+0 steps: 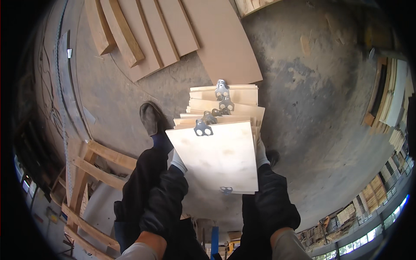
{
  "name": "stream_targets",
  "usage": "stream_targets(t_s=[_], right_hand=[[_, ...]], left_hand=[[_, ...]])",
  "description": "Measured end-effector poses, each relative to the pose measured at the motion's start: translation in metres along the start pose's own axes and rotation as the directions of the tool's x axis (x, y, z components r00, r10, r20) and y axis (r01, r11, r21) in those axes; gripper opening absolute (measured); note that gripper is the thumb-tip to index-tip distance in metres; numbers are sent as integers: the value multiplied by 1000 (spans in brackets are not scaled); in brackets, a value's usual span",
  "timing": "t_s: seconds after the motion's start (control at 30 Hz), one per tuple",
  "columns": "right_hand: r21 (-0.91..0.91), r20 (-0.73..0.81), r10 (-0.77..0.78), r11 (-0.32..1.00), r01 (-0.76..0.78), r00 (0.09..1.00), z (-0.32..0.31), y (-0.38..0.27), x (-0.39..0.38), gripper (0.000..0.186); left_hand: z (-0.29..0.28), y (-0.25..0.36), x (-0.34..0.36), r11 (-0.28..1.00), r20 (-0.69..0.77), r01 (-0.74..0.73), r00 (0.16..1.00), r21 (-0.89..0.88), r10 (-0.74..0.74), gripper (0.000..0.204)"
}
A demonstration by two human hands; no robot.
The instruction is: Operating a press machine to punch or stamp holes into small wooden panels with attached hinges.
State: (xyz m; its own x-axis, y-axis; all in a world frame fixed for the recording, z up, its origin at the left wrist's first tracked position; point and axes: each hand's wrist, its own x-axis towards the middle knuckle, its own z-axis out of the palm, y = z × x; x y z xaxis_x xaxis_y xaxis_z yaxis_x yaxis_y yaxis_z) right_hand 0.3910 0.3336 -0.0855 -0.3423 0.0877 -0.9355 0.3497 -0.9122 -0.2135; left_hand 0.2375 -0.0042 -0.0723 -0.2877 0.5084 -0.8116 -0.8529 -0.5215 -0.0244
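Observation:
A stack of thin, pale wooden boards [216,151] stands in front of me, fanned unevenly from near to far. Dark metal brackets with round holes are fixed to the boards, such as the bracket [203,128] on the nearest one and another bracket [221,89] at the far end. My left hand [178,161], in a light glove, grips the stack's left side. On the opposite side my right hand [261,154], gloved too, holds the right edge. The boards hide most of the fingers of both hands.
Brown flat panels [227,47] and thick wooden beams [123,34] lie on the concrete floor [312,112] ahead. A wooden frame [93,173] stands at my left, near a chain [62,99]. Stacked boards [390,91] are at the right. My shoe [151,118] is beside the stack.

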Motion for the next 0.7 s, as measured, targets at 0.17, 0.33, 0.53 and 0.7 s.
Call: stream_targets(t_s=[0.17,0.33,0.53,0.7], right_hand=[[-107,-128,-101,990,88,987,9,22,-22,59],[18,-129,-30,999,32,991,35,39,-29,59],[288,-153,61,958,-15,986,13,98,-61,56],[297,-87,31,955,-4,996,24,78,-53,56]], left_hand=[[14,28,3,982,-204,149,971,118,-122,50],[15,54,-6,886,-296,264,943,382,-153,49],[19,45,-5,793,-331,336,926,508,-181,49],[17,36,0,896,-447,286,887,340,-114,47]])
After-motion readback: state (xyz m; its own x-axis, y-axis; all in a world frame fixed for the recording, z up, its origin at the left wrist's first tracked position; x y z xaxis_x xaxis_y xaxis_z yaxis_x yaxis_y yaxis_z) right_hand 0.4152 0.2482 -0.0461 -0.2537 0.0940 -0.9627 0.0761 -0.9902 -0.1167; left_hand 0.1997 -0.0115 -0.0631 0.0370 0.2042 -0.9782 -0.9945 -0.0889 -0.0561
